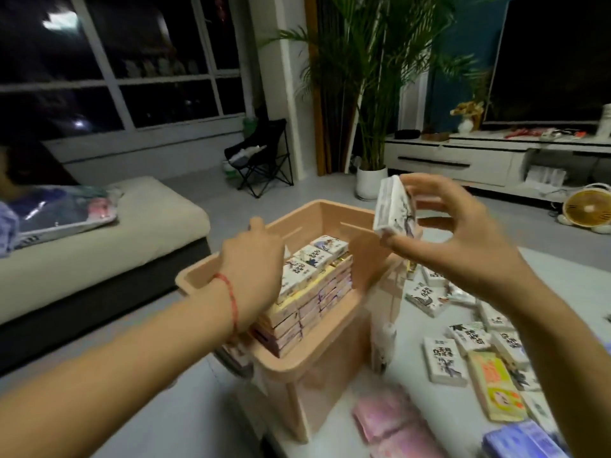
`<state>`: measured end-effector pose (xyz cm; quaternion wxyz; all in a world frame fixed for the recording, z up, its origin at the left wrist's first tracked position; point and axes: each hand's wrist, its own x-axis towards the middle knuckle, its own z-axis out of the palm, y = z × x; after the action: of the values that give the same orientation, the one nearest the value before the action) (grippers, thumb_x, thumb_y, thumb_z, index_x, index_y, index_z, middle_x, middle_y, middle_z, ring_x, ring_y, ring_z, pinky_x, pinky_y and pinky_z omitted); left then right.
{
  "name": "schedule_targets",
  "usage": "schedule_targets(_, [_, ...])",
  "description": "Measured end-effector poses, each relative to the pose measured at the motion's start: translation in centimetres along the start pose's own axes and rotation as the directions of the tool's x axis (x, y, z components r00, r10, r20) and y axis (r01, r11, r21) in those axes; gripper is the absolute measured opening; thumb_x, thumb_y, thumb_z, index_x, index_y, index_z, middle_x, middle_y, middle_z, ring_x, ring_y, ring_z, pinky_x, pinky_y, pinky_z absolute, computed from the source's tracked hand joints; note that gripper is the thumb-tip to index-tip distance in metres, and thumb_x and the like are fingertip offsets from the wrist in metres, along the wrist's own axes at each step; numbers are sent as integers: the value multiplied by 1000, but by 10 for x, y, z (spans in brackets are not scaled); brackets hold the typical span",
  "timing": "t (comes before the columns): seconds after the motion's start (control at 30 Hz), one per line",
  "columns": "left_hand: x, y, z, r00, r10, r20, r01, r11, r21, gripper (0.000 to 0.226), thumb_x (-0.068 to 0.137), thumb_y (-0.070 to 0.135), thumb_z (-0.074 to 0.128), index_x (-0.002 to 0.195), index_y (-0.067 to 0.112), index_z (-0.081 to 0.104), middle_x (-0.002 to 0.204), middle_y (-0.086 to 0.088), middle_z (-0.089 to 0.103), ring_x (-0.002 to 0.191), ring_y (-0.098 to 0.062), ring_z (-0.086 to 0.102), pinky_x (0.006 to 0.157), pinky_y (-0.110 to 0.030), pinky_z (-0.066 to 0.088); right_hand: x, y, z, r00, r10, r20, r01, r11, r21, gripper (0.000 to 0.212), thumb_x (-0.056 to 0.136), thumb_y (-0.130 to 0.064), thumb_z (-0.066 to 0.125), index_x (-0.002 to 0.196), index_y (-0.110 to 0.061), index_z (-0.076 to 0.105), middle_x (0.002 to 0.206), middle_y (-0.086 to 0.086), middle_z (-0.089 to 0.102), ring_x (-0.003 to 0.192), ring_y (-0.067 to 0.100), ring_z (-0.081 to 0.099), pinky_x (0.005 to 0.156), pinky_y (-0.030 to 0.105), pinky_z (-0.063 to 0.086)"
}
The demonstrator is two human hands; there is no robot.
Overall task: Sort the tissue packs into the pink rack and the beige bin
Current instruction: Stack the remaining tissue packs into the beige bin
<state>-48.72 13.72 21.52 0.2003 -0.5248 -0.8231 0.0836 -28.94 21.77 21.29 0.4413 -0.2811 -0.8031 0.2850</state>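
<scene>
The pinkish-beige bin [330,345] stands at the left end of the white bench [562,276], with floor and a sofa [158,226] beyond its left rim. Inside it a stack of packs [314,292] rises to about rim height and sits towards the left wall. An open strip remains between the stack and the right wall.

The left hand [254,259] lies over the left end of the stack's top row. Its fingers are hidden, so whether it grips anything cannot be told. The right hand [456,233] hangs in free air above the bin's right rim and pinches a white tissue pack [393,206] between thumb and fingertips, tilted on edge.

Right of the bin, loose white packs [444,360], a yellow pack [494,385] and pink packs [390,421] crowd the bench. The white packs carry bold black brush-style characters and an ink drawing, too blurred to read.
</scene>
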Motion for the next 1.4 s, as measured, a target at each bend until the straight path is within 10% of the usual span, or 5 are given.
schedule_targets(0.37, [40,18,53,981,168,101,-161,984,-75,22,92,2,42,95,14,60,96,-7,61,107,-29,58,64,-26,38,112,19,100,812,63,581,202,902,-380,65,69,-27,80,125,-19,49,122,0,54,107,19,53,89,35,47])
schedule_targets(0.57, [53,9,84,983,27,181,60,888,-456,30,86,17,59,113,7,50,115,-12,55,108,-29,55,84,-34,48,142,41,142,604,265,752,327,778,-536,69,74,-13,77,134,-14,42,131,5,49,110,24,53,80,28,46])
schedule_targets(0.83, [63,-8,82,906,-80,417,341,720,-604,37,80,35,69,108,12,60,104,-9,66,95,-25,64,66,-25,43,139,68,160,644,202,738,278,837,-472,69,67,-16,82,127,-17,50,130,6,44,113,23,50,89,28,45])
schedule_targets(1.03, [63,-5,85,864,-12,503,322,781,-535,32,81,36,67,99,11,60,85,-3,57,79,-17,52,64,-22,40,136,72,163,630,236,740,183,881,-436,63,69,-7,79,125,-16,53,123,8,54,89,18,53,56,20,46])
schedule_targets(1.4, [64,-1,76,788,-7,616,328,851,-409,35,87,28,60,58,16,45,60,0,47,47,-10,40,36,-14,33,133,74,162,625,256,737,81,918,-388,61,70,-6,79,125,-10,53,128,10,53,109,23,56,72,21,46])
